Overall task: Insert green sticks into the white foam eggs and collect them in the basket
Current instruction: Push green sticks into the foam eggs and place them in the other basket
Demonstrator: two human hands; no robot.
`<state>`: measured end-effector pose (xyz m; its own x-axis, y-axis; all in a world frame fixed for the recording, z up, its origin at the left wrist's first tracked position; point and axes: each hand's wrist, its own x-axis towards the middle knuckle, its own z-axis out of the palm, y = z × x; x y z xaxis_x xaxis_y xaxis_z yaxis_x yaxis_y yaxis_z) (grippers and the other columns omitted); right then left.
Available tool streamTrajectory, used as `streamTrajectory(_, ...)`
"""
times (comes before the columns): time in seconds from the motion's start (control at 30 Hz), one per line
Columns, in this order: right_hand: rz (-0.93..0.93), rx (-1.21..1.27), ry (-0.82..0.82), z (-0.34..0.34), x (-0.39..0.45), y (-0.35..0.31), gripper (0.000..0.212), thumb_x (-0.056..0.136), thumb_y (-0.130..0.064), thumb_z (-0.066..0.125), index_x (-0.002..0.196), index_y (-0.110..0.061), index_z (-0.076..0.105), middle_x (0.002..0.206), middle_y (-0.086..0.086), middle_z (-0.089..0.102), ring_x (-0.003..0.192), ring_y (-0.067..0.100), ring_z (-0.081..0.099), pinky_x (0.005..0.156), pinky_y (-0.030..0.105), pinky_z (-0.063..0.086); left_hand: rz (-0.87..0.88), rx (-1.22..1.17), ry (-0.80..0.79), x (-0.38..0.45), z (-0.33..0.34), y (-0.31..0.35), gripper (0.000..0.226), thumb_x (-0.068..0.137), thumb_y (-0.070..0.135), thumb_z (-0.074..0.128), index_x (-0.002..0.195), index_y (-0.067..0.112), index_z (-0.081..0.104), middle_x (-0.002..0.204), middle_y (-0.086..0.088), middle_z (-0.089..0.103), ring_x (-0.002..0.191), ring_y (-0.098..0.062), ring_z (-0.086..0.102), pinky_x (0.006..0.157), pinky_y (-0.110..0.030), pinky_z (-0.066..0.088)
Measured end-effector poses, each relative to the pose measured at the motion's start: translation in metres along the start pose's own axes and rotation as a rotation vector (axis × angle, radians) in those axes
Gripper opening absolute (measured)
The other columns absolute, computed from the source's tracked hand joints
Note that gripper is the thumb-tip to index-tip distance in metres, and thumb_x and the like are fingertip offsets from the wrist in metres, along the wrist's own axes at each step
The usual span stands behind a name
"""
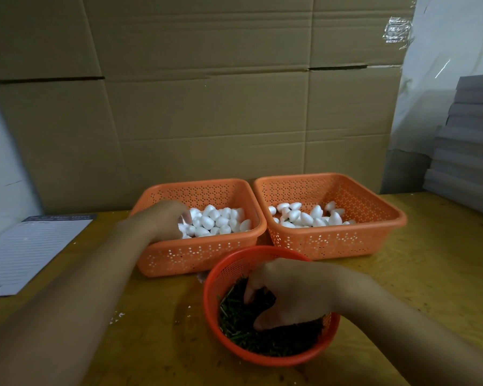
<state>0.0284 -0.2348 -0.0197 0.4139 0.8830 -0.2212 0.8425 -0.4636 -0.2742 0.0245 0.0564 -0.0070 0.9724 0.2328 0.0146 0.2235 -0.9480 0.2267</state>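
The left hand (165,218) reaches into the left basket (198,254) among the eggs (215,221), grip unclear, while the right hand (293,293) dips curled fingers into the sticks (234,324) in the round bowl (215,277) just in front, hold unclear.

We see a lined paper sheet (25,252) lying flat on our wooden table (430,274), cardboard (207,107) standing behind, grey boards (469,140) stacked at right
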Motion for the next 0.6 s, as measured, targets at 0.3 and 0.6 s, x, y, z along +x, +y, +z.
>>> streamTrajectory(0.3,-0.002,0.007,0.0,0.0,0.0,0.001,0.044,0.087,-0.047,0.07,0.128,-0.037,0.059,0.127,-0.012,0.056,0.112,0.011,0.055,0.091,0.031,0.05,0.258,-0.459,0.35,-0.033,-0.002,0.034,0.033,0.08,0.01,0.077,0.094,0.038,0.068,0.096,0.024,0.069,0.082,0.005,0.065,0.064,-0.006,0.046)
streamTrajectory(0.6,-0.028,0.031,0.018,0.0,0.0,0.001,0.032,0.086,-0.045,0.071,0.117,-0.037,0.063,0.117,-0.015,0.059,0.104,0.008,0.056,0.087,0.031,0.052,0.312,-1.01,0.248,-0.067,0.005,0.065,0.018,0.084,0.02,0.078,0.101,0.017,0.072,0.093,0.002,0.075,0.076,-0.011,0.068,0.064,-0.022,0.054)
